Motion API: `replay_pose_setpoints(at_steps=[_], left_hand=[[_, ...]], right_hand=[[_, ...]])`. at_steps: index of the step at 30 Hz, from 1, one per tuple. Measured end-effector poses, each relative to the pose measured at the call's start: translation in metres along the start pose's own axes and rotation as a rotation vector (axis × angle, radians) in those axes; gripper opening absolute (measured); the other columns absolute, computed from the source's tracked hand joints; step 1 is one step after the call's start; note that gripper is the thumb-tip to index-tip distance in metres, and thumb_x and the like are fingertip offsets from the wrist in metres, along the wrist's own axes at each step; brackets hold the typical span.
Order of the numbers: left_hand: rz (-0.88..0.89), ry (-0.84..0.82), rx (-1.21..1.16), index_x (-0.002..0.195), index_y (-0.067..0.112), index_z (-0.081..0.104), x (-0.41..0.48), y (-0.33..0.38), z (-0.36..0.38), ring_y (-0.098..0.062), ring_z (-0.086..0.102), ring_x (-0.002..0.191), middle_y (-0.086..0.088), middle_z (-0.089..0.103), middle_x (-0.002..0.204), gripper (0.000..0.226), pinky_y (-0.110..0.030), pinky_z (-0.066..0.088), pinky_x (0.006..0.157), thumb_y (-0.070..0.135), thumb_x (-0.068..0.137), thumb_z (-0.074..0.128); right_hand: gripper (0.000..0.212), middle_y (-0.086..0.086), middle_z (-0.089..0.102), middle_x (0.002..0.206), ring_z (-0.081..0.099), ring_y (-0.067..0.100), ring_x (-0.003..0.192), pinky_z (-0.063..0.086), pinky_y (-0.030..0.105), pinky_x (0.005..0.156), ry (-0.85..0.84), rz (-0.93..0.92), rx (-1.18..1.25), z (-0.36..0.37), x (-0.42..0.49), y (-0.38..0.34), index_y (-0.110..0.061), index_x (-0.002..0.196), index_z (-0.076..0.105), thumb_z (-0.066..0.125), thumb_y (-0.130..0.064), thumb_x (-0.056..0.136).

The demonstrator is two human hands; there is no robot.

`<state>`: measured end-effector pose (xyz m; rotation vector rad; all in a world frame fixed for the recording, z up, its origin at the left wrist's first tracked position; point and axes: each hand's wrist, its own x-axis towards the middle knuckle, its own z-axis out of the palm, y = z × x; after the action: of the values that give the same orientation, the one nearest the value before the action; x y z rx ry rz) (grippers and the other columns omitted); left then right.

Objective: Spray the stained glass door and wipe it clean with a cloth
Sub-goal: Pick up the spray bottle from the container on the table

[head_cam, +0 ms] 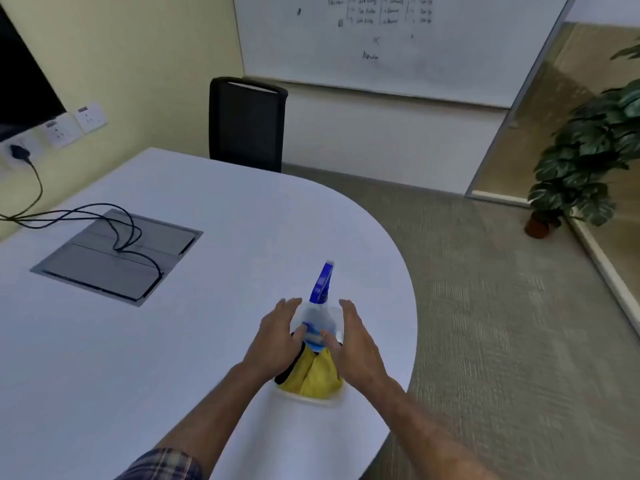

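A clear spray bottle [317,318] with a blue trigger head stands in a white tray [311,399] near the table's right edge. A yellow cloth [313,377] lies bunched in the tray just in front of the bottle. My left hand [277,339] is open on the bottle's left side, fingers spread, thumb close to the bottle. My right hand [356,344] is open on its right side, thumb near the bottle's body. Neither hand clearly grips anything. A glass partition [540,109] with a metal frame stands at the far right.
The white rounded table [194,334] has a grey cable hatch [114,256] with a black cable [69,213] running to wall sockets. A black chair [246,123] stands behind it, under a whiteboard [398,46]. A potted plant [585,161] sits on the carpet at right.
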<state>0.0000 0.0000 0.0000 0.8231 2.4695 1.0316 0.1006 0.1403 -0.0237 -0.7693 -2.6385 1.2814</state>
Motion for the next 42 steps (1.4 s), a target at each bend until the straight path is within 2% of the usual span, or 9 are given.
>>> replay_pose_setpoints(at_steps=[3, 7, 11, 20, 24, 28, 32, 37, 42], left_hand=[[0.004, -0.039, -0.16, 0.148, 0.022, 0.05, 0.016, -0.012, 0.011, -0.017, 0.063, 0.126, 0.002, 0.062, 0.142, 0.044, -0.015, 0.05, 0.097, 0.009, 0.107, 0.046], [-0.004, -0.027, -0.258, 0.156, 0.021, 0.044, 0.025, -0.018, 0.027, -0.01, 0.065, 0.114, 0.005, 0.061, 0.143, 0.048, -0.004, 0.049, 0.089, 0.008, 0.11, 0.044], [-0.029, -0.038, -0.311, 0.158, 0.02, 0.041, 0.032, -0.026, 0.032, -0.021, 0.067, 0.123, -0.002, 0.063, 0.146, 0.048, -0.028, 0.056, 0.103, 0.014, 0.111, 0.044], [0.017, -0.041, -0.347, 0.158, 0.018, 0.041, 0.032, -0.031, 0.027, -0.018, 0.062, 0.133, 0.0, 0.06, 0.149, 0.049, -0.028, 0.053, 0.111, 0.009, 0.11, 0.042], [0.098, -0.034, -0.44, 0.157, 0.021, 0.044, 0.028, -0.014, 0.009, -0.001, 0.059, 0.133, 0.003, 0.057, 0.153, 0.049, -0.007, 0.05, 0.098, 0.027, 0.109, 0.043], [0.196, -0.005, -0.596, 0.148, 0.033, 0.05, 0.021, 0.024, -0.011, 0.013, 0.056, 0.128, 0.011, 0.061, 0.147, 0.053, -0.004, 0.05, 0.09, 0.052, 0.099, 0.043], [0.284, -0.04, -0.627, 0.139, 0.053, 0.046, 0.009, 0.073, -0.019, 0.019, 0.054, 0.127, 0.048, 0.058, 0.131, 0.037, -0.002, 0.049, 0.088, 0.053, 0.102, 0.039], [0.411, -0.164, -0.675, 0.144, 0.059, 0.045, -0.026, 0.139, -0.007, 0.007, 0.056, 0.136, 0.038, 0.057, 0.143, 0.042, -0.008, 0.05, 0.096, 0.038, 0.108, 0.037], [0.57, -0.3, -0.678, 0.156, 0.042, 0.042, -0.082, 0.215, 0.028, 0.004, 0.047, 0.145, 0.028, 0.051, 0.155, 0.051, -0.007, 0.041, 0.108, 0.055, 0.107, 0.037]], right_hand=[[0.045, -0.013, 0.054, 0.126, 0.06, 0.018, 0.126, 0.047, 0.024, 0.094, -0.015, 0.047, 0.15, 0.019, 0.025, 0.008, -0.033, 0.143, 0.042, 0.061, -0.032, 0.103], [0.025, -0.012, 0.071, 0.1, 0.071, 0.017, 0.1, 0.06, 0.046, 0.092, -0.005, 0.064, 0.287, 0.036, 0.047, 0.013, -0.039, 0.117, 0.062, 0.067, -0.024, 0.097], [0.021, -0.022, 0.074, 0.098, 0.071, 0.0, 0.094, 0.059, 0.021, 0.077, 0.029, 0.09, 0.37, 0.042, 0.057, 0.018, -0.062, 0.102, 0.065, 0.066, -0.054, 0.083], [0.077, -0.027, 0.068, 0.091, 0.067, -0.004, 0.089, 0.054, 0.015, 0.086, 0.066, 0.068, 0.392, 0.041, 0.055, 0.017, -0.041, 0.099, 0.058, 0.057, -0.1, 0.051], [0.035, -0.038, 0.068, 0.107, 0.065, -0.011, 0.105, 0.055, 0.014, 0.083, 0.07, 0.021, 0.374, 0.008, 0.04, -0.019, -0.065, 0.114, 0.055, 0.066, -0.059, 0.081], [0.042, -0.031, 0.067, 0.119, 0.059, -0.016, 0.111, 0.051, 0.009, 0.084, 0.105, -0.026, 0.417, -0.03, 0.02, -0.048, -0.048, 0.131, 0.052, 0.07, -0.033, 0.096], [0.037, -0.021, 0.069, 0.121, 0.064, -0.002, 0.115, 0.055, 0.014, 0.086, 0.221, -0.092, 0.458, -0.07, -0.008, -0.07, -0.04, 0.132, 0.054, 0.066, -0.031, 0.098], [0.035, -0.009, 0.069, 0.122, 0.066, 0.015, 0.118, 0.055, 0.04, 0.101, 0.397, -0.169, 0.515, -0.121, -0.065, -0.079, -0.035, 0.134, 0.055, 0.064, -0.029, 0.101], [0.03, -0.012, 0.067, 0.117, 0.066, 0.012, 0.114, 0.052, 0.031, 0.097, 0.577, -0.18, 0.488, -0.179, -0.149, -0.061, -0.033, 0.132, 0.052, 0.059, -0.033, 0.104]])
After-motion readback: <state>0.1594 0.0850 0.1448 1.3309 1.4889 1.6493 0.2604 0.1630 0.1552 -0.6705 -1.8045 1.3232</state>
